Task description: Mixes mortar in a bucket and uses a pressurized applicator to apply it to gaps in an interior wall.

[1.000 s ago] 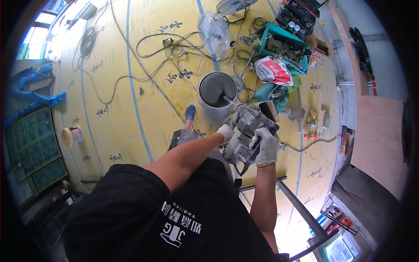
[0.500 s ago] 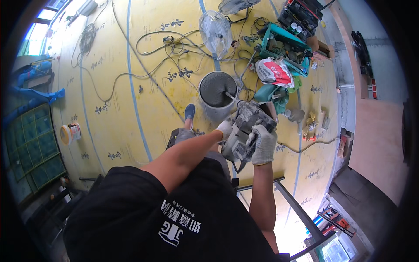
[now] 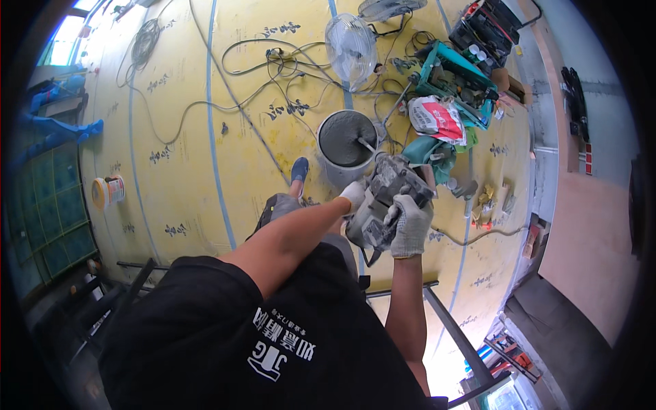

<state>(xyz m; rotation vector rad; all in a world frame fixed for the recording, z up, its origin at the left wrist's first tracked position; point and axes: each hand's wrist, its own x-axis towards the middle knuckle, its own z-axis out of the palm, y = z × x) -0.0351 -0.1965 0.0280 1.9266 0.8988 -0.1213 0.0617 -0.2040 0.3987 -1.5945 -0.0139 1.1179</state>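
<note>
Right grip (image 3: 412, 225) is closed around a handle of the mixer (image 3: 372, 220), centre of frame; left grip (image 3: 354, 196) is at its left side, finger closure hidden. Caution: the tilted shaft (image 3: 367, 145), off-centre in the bucket (image 3: 338, 175), could strike the rim, causing splashing.

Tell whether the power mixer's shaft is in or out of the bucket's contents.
In: the shaft slants from the power mixer into the grey mix, its lower end hidden.
</note>
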